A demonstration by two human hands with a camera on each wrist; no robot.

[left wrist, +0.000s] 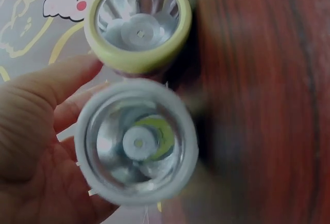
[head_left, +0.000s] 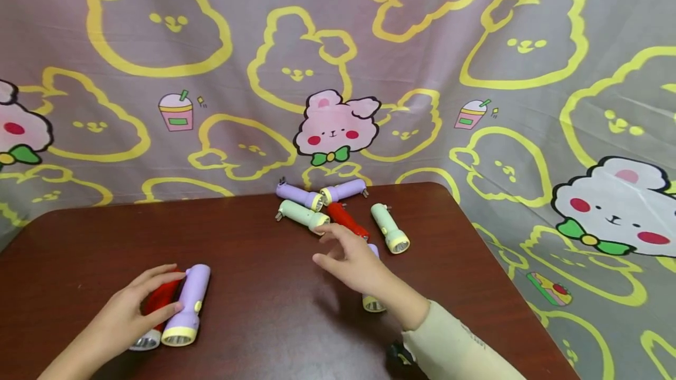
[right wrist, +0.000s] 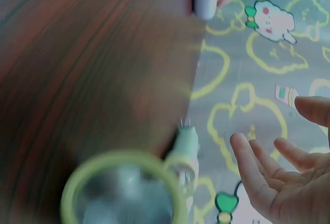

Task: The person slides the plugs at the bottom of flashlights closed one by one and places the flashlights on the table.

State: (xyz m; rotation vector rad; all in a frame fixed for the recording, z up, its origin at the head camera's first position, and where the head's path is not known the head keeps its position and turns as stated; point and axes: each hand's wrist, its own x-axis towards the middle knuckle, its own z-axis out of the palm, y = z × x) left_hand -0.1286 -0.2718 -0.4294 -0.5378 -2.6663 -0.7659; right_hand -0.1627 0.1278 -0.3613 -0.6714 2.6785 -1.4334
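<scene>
My left hand [head_left: 124, 315] lies over a red flashlight [head_left: 162, 297] with a silver rim. Its thumb and a fingertip touch the purple flashlight [head_left: 190, 301] beside it, which has a yellow rim. Both lenses face the left wrist camera, the silver-rimmed lens [left wrist: 136, 141] below the yellow-rimmed lens [left wrist: 139, 22]. My right hand [head_left: 354, 260] hovers with thumb and fingers spread, holding nothing. Under it lies another purple flashlight [head_left: 374, 304], partly hidden by the hand. Past the fingertips are a mint flashlight [head_left: 301, 214] and a red flashlight [head_left: 345, 220].
Two purple flashlights [head_left: 296, 194] [head_left: 345, 190] lie at the table's back edge. A mint flashlight [head_left: 389, 228] lies to the right. A small black object [head_left: 398, 353] shows beside the right sleeve. Behind the brown table [head_left: 253, 286] hangs a patterned cloth [head_left: 237, 75].
</scene>
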